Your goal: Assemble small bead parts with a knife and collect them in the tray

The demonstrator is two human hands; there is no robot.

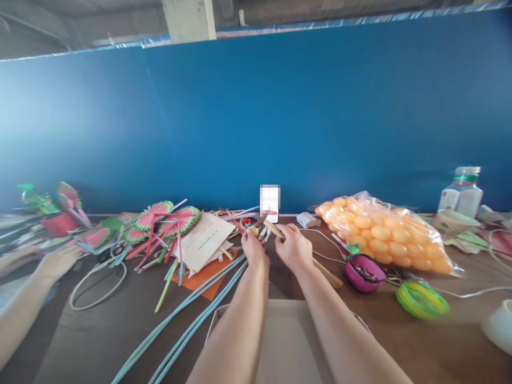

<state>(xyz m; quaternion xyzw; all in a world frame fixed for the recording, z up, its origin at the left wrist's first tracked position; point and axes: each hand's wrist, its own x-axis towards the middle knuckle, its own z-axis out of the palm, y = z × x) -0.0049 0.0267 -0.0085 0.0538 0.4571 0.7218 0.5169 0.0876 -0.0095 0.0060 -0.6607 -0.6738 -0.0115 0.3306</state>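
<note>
My left hand (253, 246) is closed in a pinch on a small yellow-tipped piece (253, 230) among thin coloured sticks at the back of the brown table (104, 325). Right beside it, my right hand (294, 246) is wrapped round a wooden stick (328, 274). The stick runs from its tip near the left hand back to the right, past my wrist. Both forearms reach forward over a grey cardboard sheet (288, 341).
Pink-and-green paper fans (168, 216) and papers lie at left, light blue tubes (188, 320) in front. A bag of orange balls (388, 232), a purple pouch (364, 273), green rings (422, 298) and a bottle (462, 192) are at right. Another person's arm (28, 288) rests far left. A blue wall stands behind.
</note>
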